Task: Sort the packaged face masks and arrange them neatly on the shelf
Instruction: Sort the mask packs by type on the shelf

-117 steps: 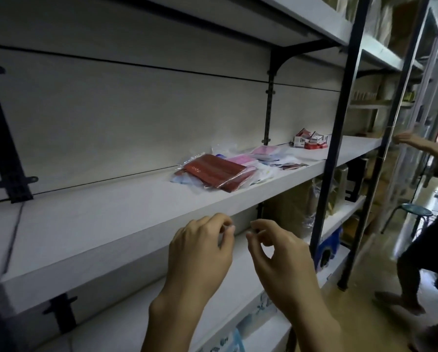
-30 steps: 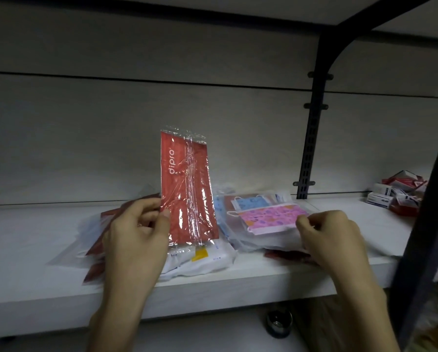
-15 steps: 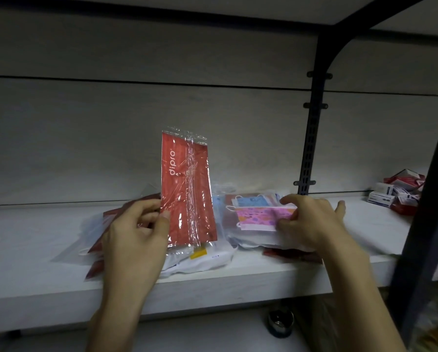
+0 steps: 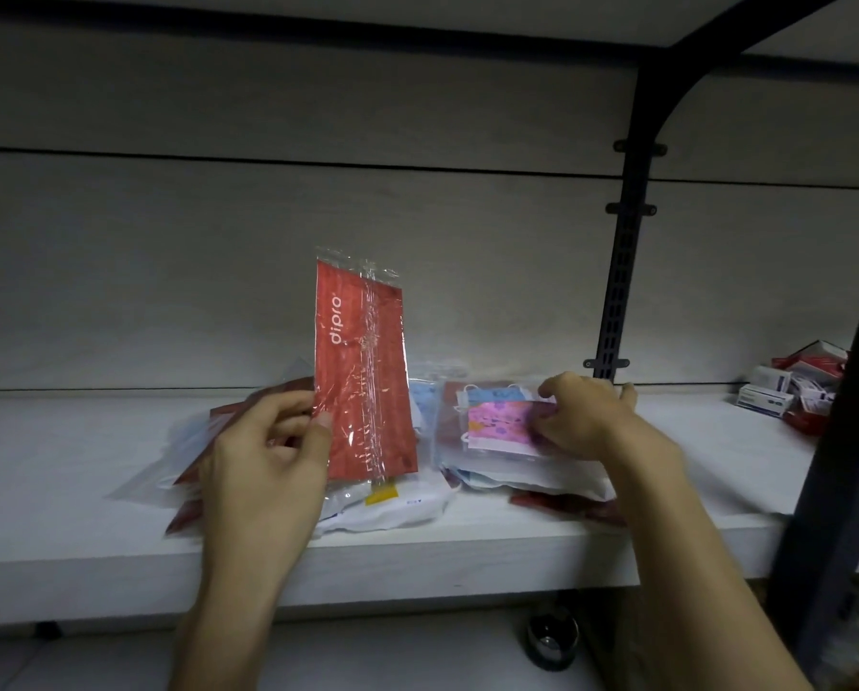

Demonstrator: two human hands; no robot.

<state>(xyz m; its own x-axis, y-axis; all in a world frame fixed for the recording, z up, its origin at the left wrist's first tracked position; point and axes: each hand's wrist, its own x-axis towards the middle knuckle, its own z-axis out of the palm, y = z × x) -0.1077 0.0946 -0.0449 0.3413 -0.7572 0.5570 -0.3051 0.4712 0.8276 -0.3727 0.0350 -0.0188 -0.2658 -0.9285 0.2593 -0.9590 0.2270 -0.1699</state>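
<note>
Right hand (image 4: 584,416) now atop the pink patterned pack (image 4: 499,423), fingers curled on it.
Left hand (image 4: 268,461) pinches the red pack (image 4: 362,371) upright above the shelf (image 4: 467,546), apparently for sorting.

Red mask pack (image 4: 362,371) upright; pink-blue pack (image 4: 497,421) flat atop pile, white shelf (image 4: 68,441).

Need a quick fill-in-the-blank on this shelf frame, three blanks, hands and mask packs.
1. The left hand holds the ____ mask pack upright.
2. The right hand pinches a clear pack showing a pink patterned mask that lies on the ____.
3. The small boxes sit at the far ____ of the shelf.

Missing words: red; shelf; right
</note>
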